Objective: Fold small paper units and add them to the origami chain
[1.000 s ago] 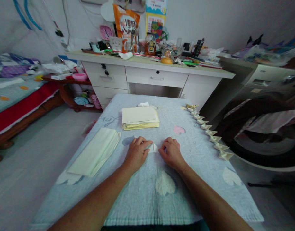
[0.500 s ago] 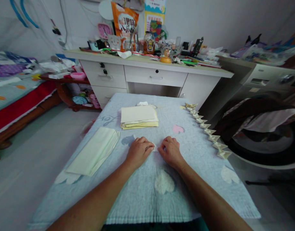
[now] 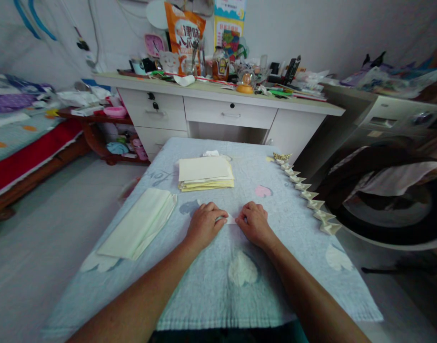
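Note:
Between my hands, low on the cloth, is a small piece of white folded paper [image 3: 231,220], mostly covered by the fingers. My left hand [image 3: 207,222] is closed, pinching the paper's left end between thumb and fingers. My right hand [image 3: 253,220] has its fingers curled and presses on the right end. Beyond them lies a stack of cream and yellow paper sheets [image 3: 205,170]. Left of my left hand rests a longer pile of folded pale green paper [image 3: 136,224]. Along the right side runs a row of several folded paper pieces [image 3: 307,195] with pointed tips.
A blue patterned cloth [image 3: 211,286] covers the table. Behind it stands a white desk [image 3: 218,112] crowded with jars, a bag and a pink clock [image 3: 154,45]. A washing machine [image 3: 382,121] with clothes in its opening is at the right. A bed [image 3: 29,152] is at the left.
My right hand's fingers have shifted slightly on the paper, and a bit more of it shows between the hands. My left hand stays nearly in place.

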